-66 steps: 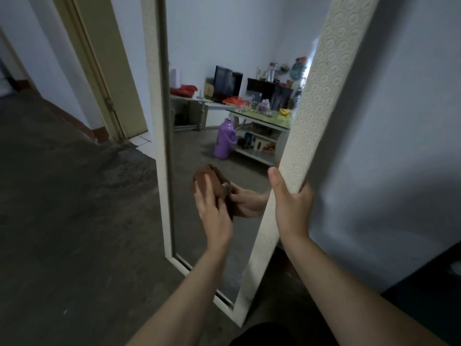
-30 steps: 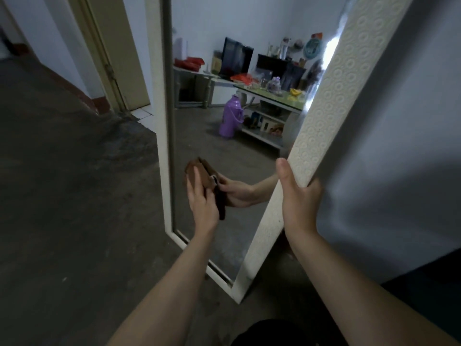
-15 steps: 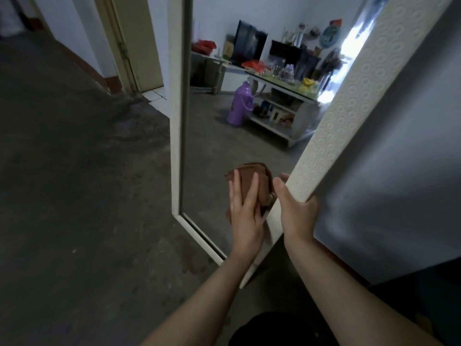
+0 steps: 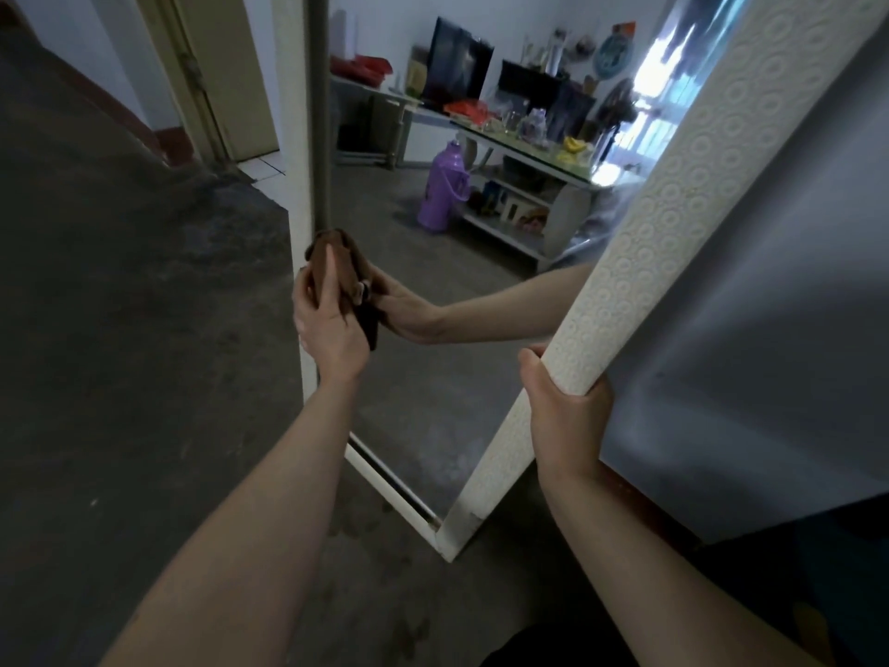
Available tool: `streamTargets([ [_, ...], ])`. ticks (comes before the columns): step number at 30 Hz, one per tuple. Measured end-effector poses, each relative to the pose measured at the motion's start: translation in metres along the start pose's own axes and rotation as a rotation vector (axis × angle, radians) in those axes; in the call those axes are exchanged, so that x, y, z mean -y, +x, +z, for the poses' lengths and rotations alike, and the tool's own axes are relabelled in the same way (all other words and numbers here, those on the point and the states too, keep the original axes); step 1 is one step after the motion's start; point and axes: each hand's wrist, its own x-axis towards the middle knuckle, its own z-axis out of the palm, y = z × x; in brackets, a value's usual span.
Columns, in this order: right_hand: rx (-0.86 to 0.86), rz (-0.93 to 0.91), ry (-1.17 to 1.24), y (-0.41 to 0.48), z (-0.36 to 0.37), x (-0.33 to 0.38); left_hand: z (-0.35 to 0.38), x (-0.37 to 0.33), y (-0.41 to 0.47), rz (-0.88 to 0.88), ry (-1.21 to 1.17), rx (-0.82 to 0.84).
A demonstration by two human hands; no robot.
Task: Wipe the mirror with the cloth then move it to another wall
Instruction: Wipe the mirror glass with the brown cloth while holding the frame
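One cloth (image 4: 344, 262) under left hand (image 4: 332, 324) on mirror (image 4: 433, 387) (right hand (image 4: 563, 416) grips frame (image 4: 673, 209)).

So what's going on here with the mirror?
A person is wiping a tall, white-framed mirror that stands on the floor beside a grey wall. The left hand presses a brown cloth against the glass, close to the left side of the frame. The right hand grips the frame's right edge, steadying it. The mirror has not yet been carried to another wall.
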Motion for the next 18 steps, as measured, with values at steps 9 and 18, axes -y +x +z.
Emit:
streamTargets([
  [9, -0.002, 0.024, 0.056, -0.001, 0.002, 0.0, 0.007, 0.024, -0.067, -0.138, -0.181, 0.12],
  [18, 0.113, 0.133, 0.038, -0.013, -0.004, -0.024, -0.004, 0.011, -0.197, -0.082, -0.193, 0.42],
])
